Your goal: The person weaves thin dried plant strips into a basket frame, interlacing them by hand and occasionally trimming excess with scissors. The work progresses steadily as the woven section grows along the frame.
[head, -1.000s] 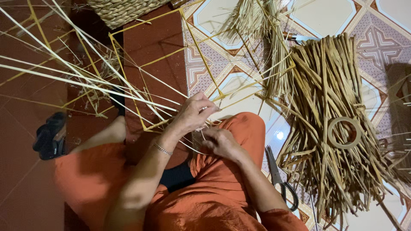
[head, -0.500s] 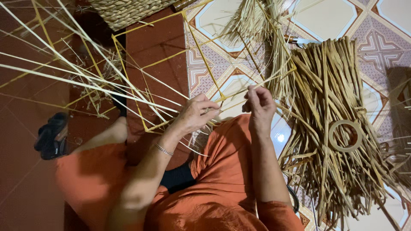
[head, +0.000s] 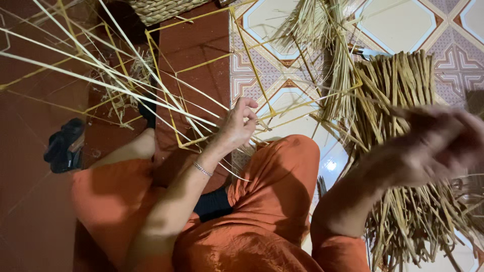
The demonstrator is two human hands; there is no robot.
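The left hand (head: 239, 126) pinches the long pale straws (head: 126, 85) just left of the orange knee (head: 287, 161), and they might slip loose, because the blurry right hand (head: 433, 146), grip too smeared to tell, is over the straw pile (head: 403, 100).

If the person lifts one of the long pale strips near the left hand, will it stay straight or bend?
The long pale strips look thin and flat, so one would probably bend and sag when held at one end. They fan out fairly straight from the left hand, which suggests some springiness. Each probably weighs very little and slides easily on the floor.
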